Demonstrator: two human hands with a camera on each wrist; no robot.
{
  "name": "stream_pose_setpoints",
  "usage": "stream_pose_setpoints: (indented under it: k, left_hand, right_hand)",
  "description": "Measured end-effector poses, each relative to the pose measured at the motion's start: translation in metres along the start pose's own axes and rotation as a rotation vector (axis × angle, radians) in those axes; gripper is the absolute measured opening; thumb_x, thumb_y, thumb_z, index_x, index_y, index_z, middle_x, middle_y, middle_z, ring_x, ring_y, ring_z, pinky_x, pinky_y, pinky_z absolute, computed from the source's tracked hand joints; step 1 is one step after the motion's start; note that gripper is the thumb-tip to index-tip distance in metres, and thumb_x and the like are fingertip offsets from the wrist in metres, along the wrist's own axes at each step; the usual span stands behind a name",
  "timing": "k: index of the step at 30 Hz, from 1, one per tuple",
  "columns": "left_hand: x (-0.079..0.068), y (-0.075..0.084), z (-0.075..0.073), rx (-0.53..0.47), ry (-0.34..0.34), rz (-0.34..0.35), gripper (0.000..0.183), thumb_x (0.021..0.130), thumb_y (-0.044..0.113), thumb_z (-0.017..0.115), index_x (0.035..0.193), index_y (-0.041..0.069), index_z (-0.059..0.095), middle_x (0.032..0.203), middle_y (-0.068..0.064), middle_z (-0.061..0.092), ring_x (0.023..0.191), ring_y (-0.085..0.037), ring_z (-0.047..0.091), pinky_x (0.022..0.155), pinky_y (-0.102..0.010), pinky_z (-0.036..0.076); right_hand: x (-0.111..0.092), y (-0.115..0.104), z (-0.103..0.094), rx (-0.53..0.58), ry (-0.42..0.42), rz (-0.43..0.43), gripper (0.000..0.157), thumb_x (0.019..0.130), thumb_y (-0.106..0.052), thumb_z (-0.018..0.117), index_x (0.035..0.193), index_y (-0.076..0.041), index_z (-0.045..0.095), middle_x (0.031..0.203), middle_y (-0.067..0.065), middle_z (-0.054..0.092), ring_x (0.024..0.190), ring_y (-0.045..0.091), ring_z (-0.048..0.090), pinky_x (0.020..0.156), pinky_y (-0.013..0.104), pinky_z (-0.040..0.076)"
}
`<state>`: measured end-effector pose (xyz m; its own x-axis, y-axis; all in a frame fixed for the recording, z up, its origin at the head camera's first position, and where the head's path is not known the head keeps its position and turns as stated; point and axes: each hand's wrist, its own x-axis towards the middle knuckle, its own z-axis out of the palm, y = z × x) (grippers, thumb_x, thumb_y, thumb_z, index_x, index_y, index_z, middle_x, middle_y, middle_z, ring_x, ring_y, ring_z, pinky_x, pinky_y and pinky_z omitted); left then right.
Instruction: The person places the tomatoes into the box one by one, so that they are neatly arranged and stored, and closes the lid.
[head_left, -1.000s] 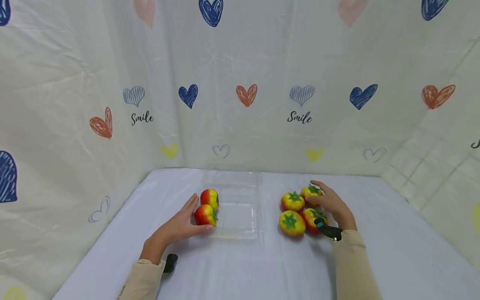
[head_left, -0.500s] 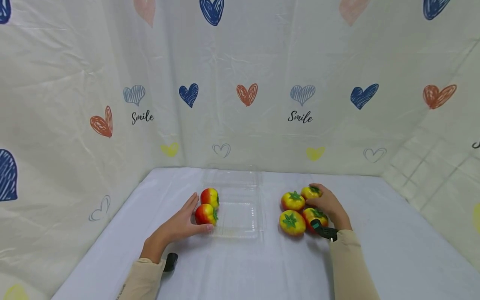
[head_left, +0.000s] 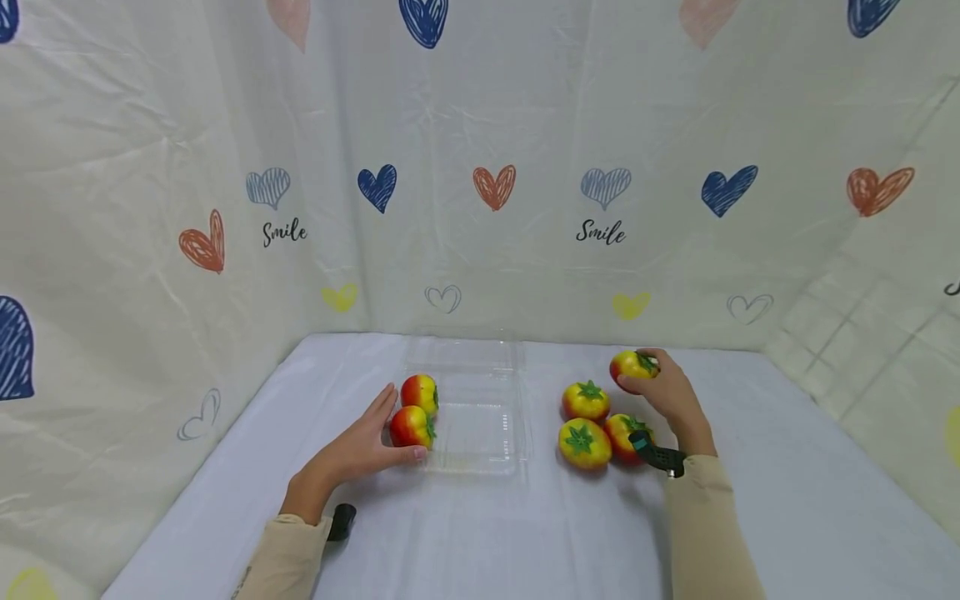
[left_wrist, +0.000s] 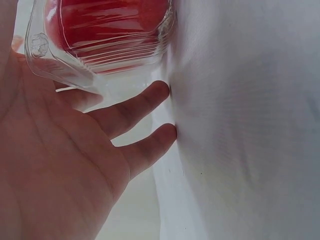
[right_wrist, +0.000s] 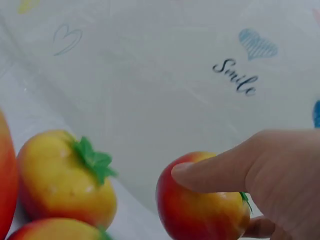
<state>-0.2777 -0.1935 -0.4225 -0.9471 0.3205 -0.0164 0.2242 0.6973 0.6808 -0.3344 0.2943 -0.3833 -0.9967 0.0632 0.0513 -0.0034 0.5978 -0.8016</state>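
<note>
My right hand (head_left: 673,398) pinches a red-and-yellow persimmon (head_left: 627,367) with a green calyx, raised above the back of the group on the right. In the right wrist view, the thumb lies across the side of this persimmon (right_wrist: 195,215). A clear plastic clamshell box (head_left: 480,433) stands left of centre with its lid folded back. Two persimmons (head_left: 410,427) sit along its left side. My left hand (head_left: 360,454) rests at the box's near left corner, fingers spread along the side and thumb at the front. The left wrist view shows straight fingertips (left_wrist: 159,90) at the tablecloth.
Three more persimmons (head_left: 585,444) stand close together on the white tablecloth (head_left: 480,533), right of the box. A white curtain (head_left: 525,267) printed with hearts hangs behind the table and along its sides.
My right hand has closed round the back right persimmon and lifted it up and away from the others. The left hand and the box have stayed in place.
</note>
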Motion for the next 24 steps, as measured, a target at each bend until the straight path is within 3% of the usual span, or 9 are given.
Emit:
stream_pose_setpoints:
  k: [6,11,17,24]
  left_hand:
    - [-0.001,0.002,0.000,-0.006,0.001,0.006,0.128,0.086,0.067,0.079,0.171,0.001,0.009,0.179,-0.015,0.002,0.164,-0.038,0.005,0.127,-0.062,0.019]
    - [-0.002,0.002,0.001,-0.007,0.000,-0.002,0.127,0.087,0.065,0.079,0.171,0.000,0.009,0.179,-0.017,0.003,0.163,-0.041,0.007,0.125,-0.066,0.021]
    - [-0.001,-0.001,0.001,-0.014,0.003,-0.011,0.127,0.087,0.065,0.079,0.171,0.003,0.009,0.179,-0.015,0.002,0.164,-0.039,0.006,0.125,-0.065,0.021]
    - [0.001,-0.002,0.000,-0.015,0.004,-0.013,0.128,0.086,0.066,0.079,0.171,0.002,0.010,0.180,-0.014,0.002,0.164,-0.038,0.006,0.125,-0.065,0.021]
  right_hand:
    - [-0.004,-0.022,-0.005,0.022,0.047,-0.038,0.084,0.106,-0.038,0.068,0.163,0.007,0.026,0.159,0.038,0.036,0.136,0.054,0.043,0.115,0.069,0.039]
    - [-0.006,-0.040,0.001,0.048,0.043,-0.081,0.089,0.104,-0.046,0.069,0.163,0.005,0.026,0.160,0.038,0.035,0.138,0.054,0.043,0.114,0.068,0.042]
    - [-0.009,-0.057,0.014,0.089,0.041,-0.160,0.087,0.104,-0.047,0.070,0.162,0.003,0.029,0.160,0.033,0.039,0.135,0.050,0.050,0.114,0.062,0.046]
    - [-0.014,-0.074,0.019,0.132,0.020,-0.200,0.084,0.105,-0.047,0.069,0.164,-0.002,0.030,0.162,0.030,0.038,0.138,0.049,0.050,0.115,0.063,0.044]
